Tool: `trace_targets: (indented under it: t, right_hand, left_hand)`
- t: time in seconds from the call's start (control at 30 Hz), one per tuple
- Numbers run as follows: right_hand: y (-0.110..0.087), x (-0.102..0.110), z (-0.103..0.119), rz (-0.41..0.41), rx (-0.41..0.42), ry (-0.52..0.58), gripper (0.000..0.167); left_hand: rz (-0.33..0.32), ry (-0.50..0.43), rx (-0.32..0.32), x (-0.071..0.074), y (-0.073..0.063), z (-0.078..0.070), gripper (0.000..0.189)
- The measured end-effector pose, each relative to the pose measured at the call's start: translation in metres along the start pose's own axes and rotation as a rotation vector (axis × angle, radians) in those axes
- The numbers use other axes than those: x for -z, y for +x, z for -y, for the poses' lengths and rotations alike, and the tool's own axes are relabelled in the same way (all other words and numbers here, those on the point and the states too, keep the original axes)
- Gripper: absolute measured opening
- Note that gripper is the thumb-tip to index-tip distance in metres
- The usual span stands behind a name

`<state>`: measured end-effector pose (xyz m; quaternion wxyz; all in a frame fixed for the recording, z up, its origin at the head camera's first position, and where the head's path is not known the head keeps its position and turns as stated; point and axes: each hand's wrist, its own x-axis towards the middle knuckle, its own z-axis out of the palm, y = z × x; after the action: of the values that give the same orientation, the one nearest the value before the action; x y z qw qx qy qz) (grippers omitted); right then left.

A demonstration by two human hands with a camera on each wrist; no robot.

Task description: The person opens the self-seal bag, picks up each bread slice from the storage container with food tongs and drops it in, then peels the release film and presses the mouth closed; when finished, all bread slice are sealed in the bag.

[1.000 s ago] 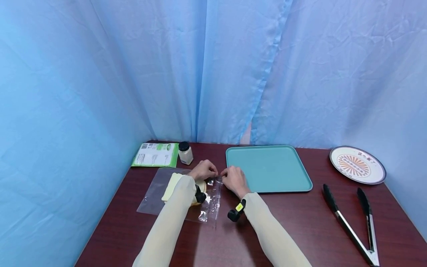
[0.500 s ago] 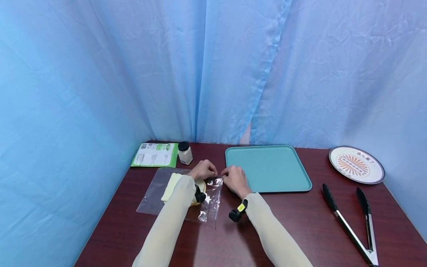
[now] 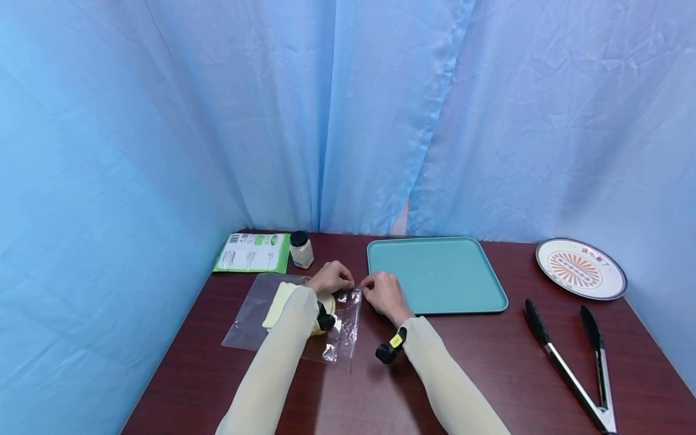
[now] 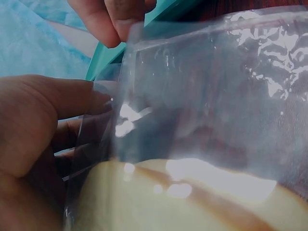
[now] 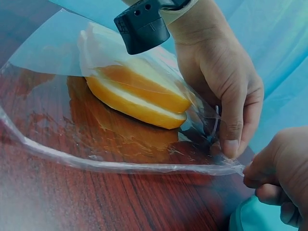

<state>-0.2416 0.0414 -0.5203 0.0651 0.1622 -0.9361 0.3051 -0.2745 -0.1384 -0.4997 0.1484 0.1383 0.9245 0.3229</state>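
Note:
A clear plastic bag [image 3: 247,326] lies flat on the table with slices of bread [image 3: 280,304] inside it. In the right wrist view the bread [image 5: 139,103] shows a browned crust and pale crumb. My left hand [image 3: 331,278] pinches the bag's far edge near its mouth, thumb on top of the film. Close beside it, my right hand [image 3: 383,294] pinches the far corner of the bag's mouth between thumb and finger. The bag's mouth edge [image 5: 120,167] runs from that corner towards the near side. My left sleeve hides part of the bread in the head view.
A teal tray [image 3: 435,275] lies just right of my hands. Behind the bag are a green and white packet [image 3: 252,252] and a black-lidded jar [image 3: 301,251]. Far right are a patterned plate [image 3: 582,269] and spread tongs [image 3: 576,374]. Blue curtains [image 3: 380,121] enclose the table.
My right wrist has shifted slightly to the right while its fingers stay at the bag's corner. The left hand, bag and bread look nearly unmoved.

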Motion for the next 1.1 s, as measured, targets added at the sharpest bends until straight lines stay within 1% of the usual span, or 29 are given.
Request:
trace_targets:
  t: [0.2, 0.4, 0.8, 1.1]
  right_hand:
    - [-0.001, 0.002, 0.001, 0.017, -0.01, 0.031, 0.012]
    - [-0.003, 0.004, 0.001, -0.001, -0.013, 0.044, 0.012]
    - [-0.01, 0.007, -0.002, -0.045, 0.023, 0.074, 0.012]
    - [-0.017, 0.012, -0.003, -0.064, 0.037, 0.129, 0.012]
  left_hand:
    - [-0.001, -0.002, -0.009, 0.001, -0.001, 0.0, 0.013]
    - [0.0, 0.004, -0.02, 0.001, 0.0, 0.0, 0.013]
    - [0.001, 0.0, -0.022, 0.0, 0.0, 0.001, 0.013]
    - [-0.002, -0.008, -0.021, 0.0, -0.001, 0.0, 0.013]
